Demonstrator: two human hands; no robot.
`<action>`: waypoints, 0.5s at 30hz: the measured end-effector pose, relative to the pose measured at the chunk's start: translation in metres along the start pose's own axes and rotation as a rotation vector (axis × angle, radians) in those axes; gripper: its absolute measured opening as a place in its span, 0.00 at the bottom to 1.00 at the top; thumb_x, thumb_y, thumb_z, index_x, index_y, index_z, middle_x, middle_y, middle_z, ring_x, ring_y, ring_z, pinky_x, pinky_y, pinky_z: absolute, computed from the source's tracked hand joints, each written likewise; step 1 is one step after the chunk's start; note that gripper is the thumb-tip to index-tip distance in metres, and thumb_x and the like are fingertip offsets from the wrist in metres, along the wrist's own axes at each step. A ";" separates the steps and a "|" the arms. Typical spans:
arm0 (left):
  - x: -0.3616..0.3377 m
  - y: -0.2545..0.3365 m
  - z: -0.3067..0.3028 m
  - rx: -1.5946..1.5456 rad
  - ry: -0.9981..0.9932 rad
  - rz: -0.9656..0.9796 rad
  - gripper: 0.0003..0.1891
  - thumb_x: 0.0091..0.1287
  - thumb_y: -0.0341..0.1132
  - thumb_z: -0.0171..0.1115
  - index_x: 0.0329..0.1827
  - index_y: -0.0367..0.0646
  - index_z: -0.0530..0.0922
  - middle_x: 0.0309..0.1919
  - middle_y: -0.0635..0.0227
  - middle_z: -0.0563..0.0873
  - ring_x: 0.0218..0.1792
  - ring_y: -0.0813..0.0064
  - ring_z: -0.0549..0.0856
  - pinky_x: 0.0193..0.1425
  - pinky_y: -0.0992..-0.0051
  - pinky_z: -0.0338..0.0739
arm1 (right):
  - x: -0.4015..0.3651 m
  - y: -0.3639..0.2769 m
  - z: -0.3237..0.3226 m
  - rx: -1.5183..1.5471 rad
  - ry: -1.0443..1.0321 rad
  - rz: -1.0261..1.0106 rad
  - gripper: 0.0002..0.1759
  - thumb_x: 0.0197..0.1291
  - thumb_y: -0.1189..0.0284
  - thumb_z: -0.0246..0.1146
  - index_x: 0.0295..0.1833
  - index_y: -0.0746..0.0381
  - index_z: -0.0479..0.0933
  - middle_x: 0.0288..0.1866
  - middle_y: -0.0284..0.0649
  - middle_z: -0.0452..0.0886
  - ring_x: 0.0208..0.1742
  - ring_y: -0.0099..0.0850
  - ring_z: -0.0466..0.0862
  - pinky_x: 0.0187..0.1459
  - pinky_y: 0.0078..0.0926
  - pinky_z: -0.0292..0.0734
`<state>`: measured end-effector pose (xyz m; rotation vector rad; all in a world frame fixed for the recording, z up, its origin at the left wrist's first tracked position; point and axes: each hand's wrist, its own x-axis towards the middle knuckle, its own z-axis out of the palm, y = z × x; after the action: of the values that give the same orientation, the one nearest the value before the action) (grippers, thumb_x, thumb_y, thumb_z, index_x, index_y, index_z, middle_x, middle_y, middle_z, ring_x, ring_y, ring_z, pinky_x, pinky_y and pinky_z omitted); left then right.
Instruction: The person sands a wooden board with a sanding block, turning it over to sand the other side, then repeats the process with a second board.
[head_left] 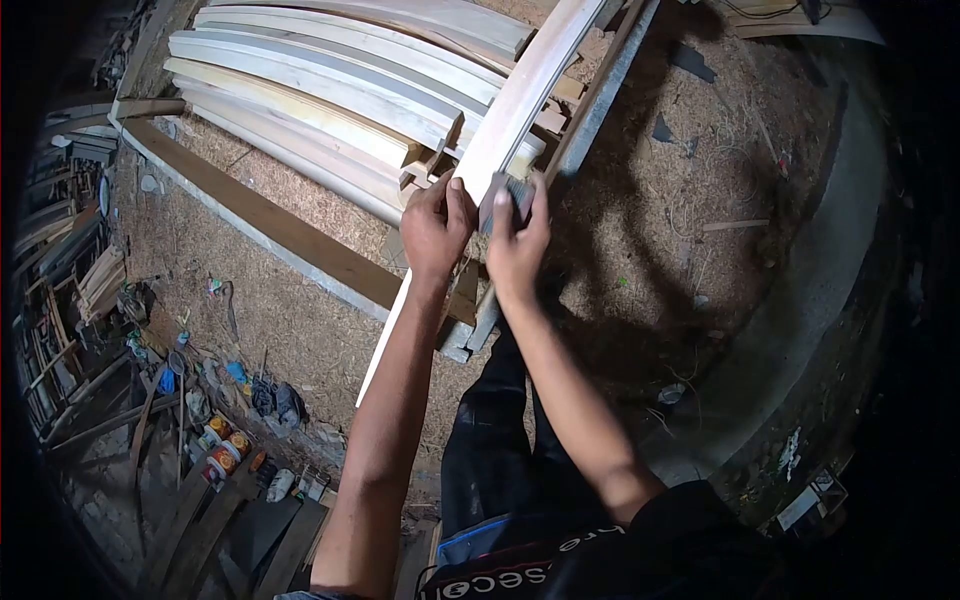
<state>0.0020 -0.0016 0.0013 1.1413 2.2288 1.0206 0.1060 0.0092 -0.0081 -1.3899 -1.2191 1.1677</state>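
Note:
A long pale wooden board [520, 100] runs from the top centre down past both hands, its near end tapering beside my left forearm. My left hand [438, 232] is closed on the board's left edge, thumb on top. At the board's right edge my right hand [518, 235] is closed round a small grey block [508, 203], which touches the board. The block's underside is hidden.
Several pale wooden pieces [330, 85] lie side by side at the upper left. A brown beam [280, 225] and a metal-edged rail [600, 110] frame the work area. Sawdust covers the ground. Paint tins [228, 455], tools and scraps lie at the lower left.

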 end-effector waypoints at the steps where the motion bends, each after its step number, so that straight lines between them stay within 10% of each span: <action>1: 0.001 0.001 0.000 -0.021 -0.025 -0.038 0.18 0.75 0.42 0.59 0.52 0.35 0.87 0.35 0.42 0.88 0.39 0.49 0.87 0.47 0.58 0.80 | -0.008 -0.001 0.004 0.022 0.008 -0.026 0.33 0.76 0.68 0.58 0.76 0.77 0.57 0.75 0.68 0.64 0.77 0.52 0.67 0.75 0.42 0.64; 15: 0.001 -0.001 0.001 -0.035 -0.002 -0.030 0.18 0.75 0.41 0.59 0.53 0.35 0.87 0.35 0.42 0.87 0.37 0.48 0.87 0.46 0.58 0.80 | 0.035 -0.001 0.007 -0.035 0.123 -0.087 0.33 0.76 0.65 0.59 0.74 0.77 0.60 0.66 0.67 0.74 0.67 0.48 0.78 0.66 0.41 0.73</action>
<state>0.0018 -0.0008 -0.0003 1.0906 2.2113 1.0415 0.1014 0.0445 -0.0107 -1.3998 -1.2053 0.9909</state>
